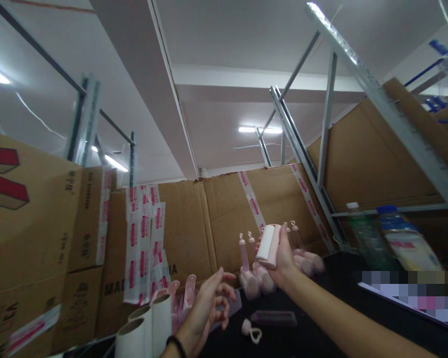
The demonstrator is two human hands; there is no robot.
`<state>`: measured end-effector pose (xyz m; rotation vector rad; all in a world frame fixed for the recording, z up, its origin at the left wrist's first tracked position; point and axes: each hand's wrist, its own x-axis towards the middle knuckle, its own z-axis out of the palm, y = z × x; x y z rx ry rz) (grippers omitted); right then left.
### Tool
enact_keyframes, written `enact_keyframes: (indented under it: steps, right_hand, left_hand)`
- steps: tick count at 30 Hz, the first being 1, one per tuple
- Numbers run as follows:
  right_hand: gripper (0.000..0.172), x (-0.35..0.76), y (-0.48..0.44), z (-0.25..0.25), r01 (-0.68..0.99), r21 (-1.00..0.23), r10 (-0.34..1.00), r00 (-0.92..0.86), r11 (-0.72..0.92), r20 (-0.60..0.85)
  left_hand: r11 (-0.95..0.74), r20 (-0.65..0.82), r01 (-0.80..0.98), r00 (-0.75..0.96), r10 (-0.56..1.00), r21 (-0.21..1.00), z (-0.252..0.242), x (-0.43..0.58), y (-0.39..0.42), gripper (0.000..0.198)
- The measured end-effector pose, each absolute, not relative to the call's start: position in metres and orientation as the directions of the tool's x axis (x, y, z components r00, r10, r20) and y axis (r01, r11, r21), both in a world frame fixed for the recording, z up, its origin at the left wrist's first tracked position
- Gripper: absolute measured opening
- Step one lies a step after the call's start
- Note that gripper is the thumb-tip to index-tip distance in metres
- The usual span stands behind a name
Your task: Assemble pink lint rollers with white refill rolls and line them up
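Observation:
My right hand (283,253) is wrapped round a lint roller (269,246), a white roll in a pale pink holder, lifted above the black table. To the left, my left hand (216,301) holds nothing, with its fingers apart and slightly curled. Below and between the hands lie a clear pinkish plastic cover (274,318) and a small pale pink piece with a heart-shaped loop (251,330). Several pink lint rollers (251,281) with upright handles stand behind my right hand, partly hidden by it. Pink handles (189,291) stand beyond my left wrist.
White hollow rolls (161,320) stand at the lower left. Cardboard (224,214) walls the back, and stacked boxes (33,238) rise at left. A green bottle (368,238) and a blue-lidded jar (408,238) stand right, beside a metal rack post (302,144). A blurred-out flat object (414,298) lies at right.

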<state>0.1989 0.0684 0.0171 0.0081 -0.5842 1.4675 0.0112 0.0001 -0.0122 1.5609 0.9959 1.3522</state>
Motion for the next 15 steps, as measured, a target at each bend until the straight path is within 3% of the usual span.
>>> enact_keyframes:
  steps: [15]
  right_hand:
    - [0.060,0.1983,0.0654,0.0170,-0.922,-0.369,0.913,-0.047,0.117,0.405]
  left_hand:
    - [-0.348,0.341,0.038,0.129,0.931,0.937,-0.0141,0.0094,0.0007,0.059]
